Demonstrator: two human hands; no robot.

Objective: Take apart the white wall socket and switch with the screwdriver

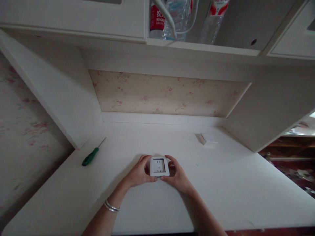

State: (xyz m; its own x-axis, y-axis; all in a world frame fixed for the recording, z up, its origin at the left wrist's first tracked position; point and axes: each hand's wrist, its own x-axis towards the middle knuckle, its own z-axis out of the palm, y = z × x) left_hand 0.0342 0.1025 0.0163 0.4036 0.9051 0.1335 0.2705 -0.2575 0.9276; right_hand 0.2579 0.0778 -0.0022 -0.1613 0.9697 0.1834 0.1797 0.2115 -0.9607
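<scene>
While both hands close around it, the white wall socket (159, 166) sits face up on the white desk (221, 196), near the desk's front edge and about midway along it. On the socket's left side the left hand (139, 173) has its fingers curled around the frame, a silver bangle (111, 206) on that wrist. On the socket's right side the right hand (177, 177) grips the opposite edge with bent fingers. Well left of the socket and a little farther back lies a green-handled screwdriver (91, 155). Beyond the socket to the right rests a small white plate (208, 139). Far above the socket, plastic bottles (177, 18) stand on a shelf.
</scene>
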